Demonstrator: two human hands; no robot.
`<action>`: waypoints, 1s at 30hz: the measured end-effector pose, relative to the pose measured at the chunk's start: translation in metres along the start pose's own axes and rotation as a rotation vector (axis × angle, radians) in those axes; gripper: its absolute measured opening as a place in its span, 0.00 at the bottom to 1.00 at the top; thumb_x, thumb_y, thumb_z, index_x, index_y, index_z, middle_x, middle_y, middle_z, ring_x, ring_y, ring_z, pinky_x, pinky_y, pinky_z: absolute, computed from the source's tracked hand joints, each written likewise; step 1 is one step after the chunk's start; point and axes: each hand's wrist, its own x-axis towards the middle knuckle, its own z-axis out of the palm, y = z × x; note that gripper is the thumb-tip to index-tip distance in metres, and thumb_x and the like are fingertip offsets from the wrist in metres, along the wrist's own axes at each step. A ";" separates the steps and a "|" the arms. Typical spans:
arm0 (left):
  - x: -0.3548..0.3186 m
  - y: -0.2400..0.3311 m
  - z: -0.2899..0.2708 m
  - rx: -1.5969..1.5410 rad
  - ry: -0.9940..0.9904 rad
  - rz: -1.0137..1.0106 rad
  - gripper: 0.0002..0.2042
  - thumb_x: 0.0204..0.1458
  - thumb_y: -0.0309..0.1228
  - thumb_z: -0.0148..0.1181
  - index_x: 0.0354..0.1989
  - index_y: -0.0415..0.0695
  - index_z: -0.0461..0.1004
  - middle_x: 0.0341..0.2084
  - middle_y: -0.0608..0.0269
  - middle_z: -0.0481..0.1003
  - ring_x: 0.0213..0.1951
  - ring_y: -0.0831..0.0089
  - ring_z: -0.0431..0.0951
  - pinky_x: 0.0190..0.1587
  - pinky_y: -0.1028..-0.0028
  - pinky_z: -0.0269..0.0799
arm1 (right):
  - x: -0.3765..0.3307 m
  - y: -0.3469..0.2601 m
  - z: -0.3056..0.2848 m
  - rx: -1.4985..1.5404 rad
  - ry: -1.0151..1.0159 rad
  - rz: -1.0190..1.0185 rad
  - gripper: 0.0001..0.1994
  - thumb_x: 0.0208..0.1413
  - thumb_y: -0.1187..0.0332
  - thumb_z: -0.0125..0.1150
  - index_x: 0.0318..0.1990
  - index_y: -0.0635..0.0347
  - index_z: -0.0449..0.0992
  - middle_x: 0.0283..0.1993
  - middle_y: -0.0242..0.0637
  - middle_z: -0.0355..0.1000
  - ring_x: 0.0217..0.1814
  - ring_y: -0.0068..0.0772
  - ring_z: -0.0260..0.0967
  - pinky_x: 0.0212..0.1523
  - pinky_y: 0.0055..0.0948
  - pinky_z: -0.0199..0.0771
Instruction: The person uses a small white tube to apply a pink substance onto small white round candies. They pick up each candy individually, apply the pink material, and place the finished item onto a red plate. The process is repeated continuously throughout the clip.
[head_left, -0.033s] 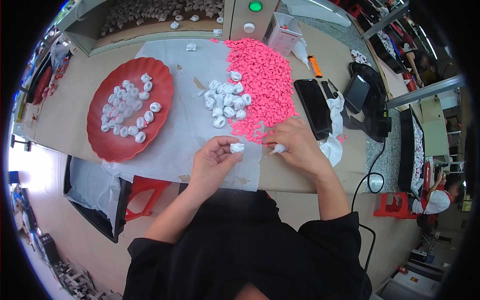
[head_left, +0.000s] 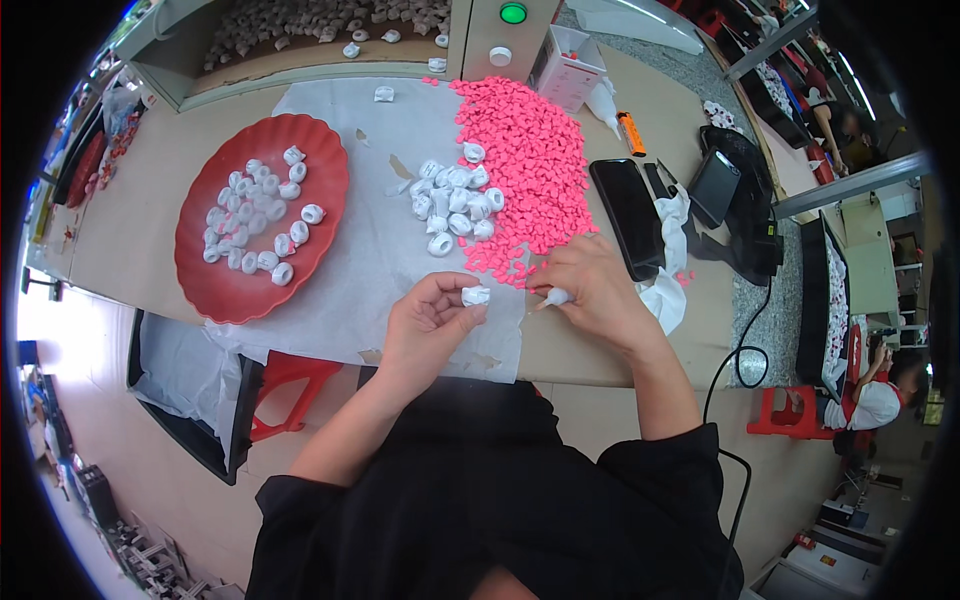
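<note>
Near the table's front edge, my left hand (head_left: pixel 432 325) is closed, pinching a small white ring-shaped piece (head_left: pixel 476 296) between thumb and fingertips. My right hand (head_left: pixel 598 295) is curled around a white squeeze bottle with a pointed nozzle (head_left: pixel 556 297); most of the bottle is hidden in the palm. Its thumb and forefinger tips are at the near edge of a heap of small pink pieces (head_left: pixel 525 165). Whether they pinch one of these is too small to tell. Beside the heap, more white ring-shaped pieces (head_left: pixel 438 205) lie piled on white paper (head_left: pixel 330 345).
A red scalloped plate (head_left: pixel 325 170) at left holds white pieces, some with pink on them. At right lie a black phone (head_left: pixel 628 220), an orange lighter (head_left: pixel 631 133), another white squeeze bottle (head_left: pixel 604 106) and crumpled tissue (head_left: pixel 664 300). Behind stands a machine with a green light (head_left: pixel 513 13).
</note>
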 end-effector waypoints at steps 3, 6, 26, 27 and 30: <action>0.000 0.001 0.000 0.008 0.001 -0.016 0.12 0.48 0.18 0.55 0.41 0.35 0.65 0.34 0.62 0.71 0.36 0.77 0.72 0.39 0.78 0.70 | 0.003 0.000 0.003 -0.006 -0.015 -0.016 0.10 0.31 0.75 0.62 0.28 0.55 0.74 0.26 0.29 0.67 0.34 0.34 0.62 0.38 0.31 0.56; 0.000 0.003 0.000 -0.002 0.003 -0.012 0.12 0.48 0.19 0.56 0.42 0.35 0.65 0.33 0.61 0.71 0.35 0.77 0.73 0.39 0.78 0.70 | 0.005 -0.003 0.005 0.002 -0.001 -0.048 0.09 0.34 0.77 0.62 0.28 0.57 0.74 0.28 0.31 0.69 0.34 0.32 0.65 0.37 0.30 0.59; -0.004 0.004 -0.006 0.135 -0.140 0.031 0.11 0.53 0.21 0.48 0.46 0.36 0.67 0.32 0.62 0.73 0.35 0.78 0.73 0.40 0.79 0.69 | -0.009 -0.051 0.052 1.284 0.291 0.535 0.09 0.48 0.79 0.59 0.36 0.64 0.67 0.31 0.34 0.70 0.34 0.21 0.70 0.35 0.20 0.70; -0.004 0.002 -0.007 0.160 -0.145 0.037 0.11 0.53 0.20 0.48 0.45 0.37 0.68 0.32 0.62 0.73 0.35 0.79 0.73 0.40 0.79 0.69 | -0.008 -0.050 0.051 1.277 0.275 0.554 0.09 0.47 0.79 0.59 0.35 0.64 0.67 0.32 0.34 0.70 0.34 0.21 0.70 0.35 0.20 0.70; -0.004 0.005 -0.005 0.215 -0.143 0.045 0.11 0.53 0.21 0.48 0.45 0.37 0.68 0.32 0.62 0.73 0.33 0.80 0.72 0.38 0.80 0.68 | -0.008 -0.048 0.051 1.302 0.252 0.556 0.08 0.47 0.79 0.59 0.35 0.65 0.67 0.31 0.34 0.70 0.34 0.21 0.70 0.35 0.20 0.70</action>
